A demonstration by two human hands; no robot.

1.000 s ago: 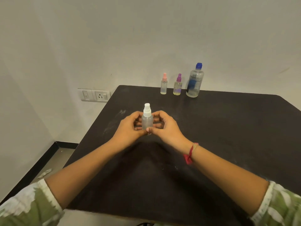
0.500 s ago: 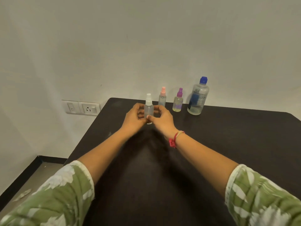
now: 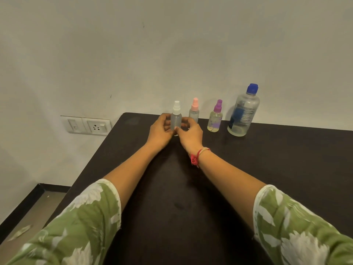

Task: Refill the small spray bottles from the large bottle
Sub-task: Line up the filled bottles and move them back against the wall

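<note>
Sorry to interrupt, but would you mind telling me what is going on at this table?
A person grips the white-capped spray bottle upright with the left hand and right hand, near the far edge of the dark table. Beside it stand a pink-capped spray bottle, a purple-capped spray bottle and the large blue-capped bottle, all with caps on. Nothing is being poured at this moment.

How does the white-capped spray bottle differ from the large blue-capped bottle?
The white-capped spray bottle is small and slim; the large blue-capped bottle is far taller and wider. The left hand and right hand hold the spray bottle; the large bottle stands untouched and carries a label. Both are clear and upright.
</note>
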